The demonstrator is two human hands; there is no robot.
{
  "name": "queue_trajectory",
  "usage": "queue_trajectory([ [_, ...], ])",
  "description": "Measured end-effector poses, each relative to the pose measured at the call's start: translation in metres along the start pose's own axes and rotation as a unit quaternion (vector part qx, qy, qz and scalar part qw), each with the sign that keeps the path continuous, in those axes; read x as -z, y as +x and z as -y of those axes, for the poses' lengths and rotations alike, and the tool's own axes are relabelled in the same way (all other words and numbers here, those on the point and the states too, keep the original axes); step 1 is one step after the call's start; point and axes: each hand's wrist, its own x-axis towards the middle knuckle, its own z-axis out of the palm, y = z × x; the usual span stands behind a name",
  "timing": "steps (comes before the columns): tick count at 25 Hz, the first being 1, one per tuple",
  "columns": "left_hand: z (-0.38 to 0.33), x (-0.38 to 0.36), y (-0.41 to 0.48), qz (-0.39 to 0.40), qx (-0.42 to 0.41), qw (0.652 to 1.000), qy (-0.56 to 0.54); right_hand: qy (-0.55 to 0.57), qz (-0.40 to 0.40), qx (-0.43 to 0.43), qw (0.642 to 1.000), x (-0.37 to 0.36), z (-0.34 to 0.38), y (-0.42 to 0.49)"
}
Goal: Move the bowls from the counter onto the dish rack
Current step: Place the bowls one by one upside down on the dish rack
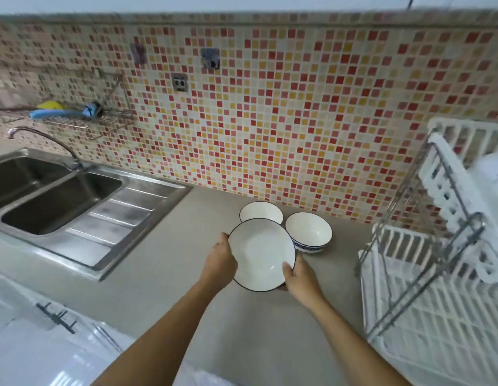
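Note:
A wide white bowl with a dark rim [260,253] is held above the grey counter [164,274], tilted toward me. My left hand [221,260] grips its left edge and my right hand [299,277] grips its lower right edge, thumb inside the rim. Behind it a second white bowl [261,211] sits on the counter, partly hidden. A smaller bowl with a blue pattern outside [309,232] stands to the right, near the wall. The white two-tier dish rack [437,310] stands at the right; something white lies on its upper tier [490,174].
A steel double sink [61,201] with drainboard and tap [41,137] fills the left. A wire shelf on the mosaic tile wall holds a blue brush [58,112]. White cabinet fronts run along the near left edge.

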Motion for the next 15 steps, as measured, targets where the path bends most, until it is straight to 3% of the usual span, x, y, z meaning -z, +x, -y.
queue_trajectory([
  [4, -0.042, 0.044, -0.057, -0.102, -0.125, 0.985, -0.056, 0.091, -0.055, 0.070, 0.992, 0.044, 0.062, -0.063],
  [7, -0.082, 0.074, -0.101, -0.137, -0.222, 0.949, -0.175, 0.148, -0.087, 0.098, 0.980, 0.084, 0.102, -0.110],
  [11, -0.138, 0.093, -0.153, -0.112, -0.316, 0.874, -0.352, 0.179, -0.163, 0.177, 0.954, 0.142, 0.134, -0.160],
  [15, -0.194, 0.091, -0.182, -0.064, -0.376, 0.843, -0.380, 0.199, -0.181, 0.240, 0.933, 0.201, 0.131, -0.201],
])
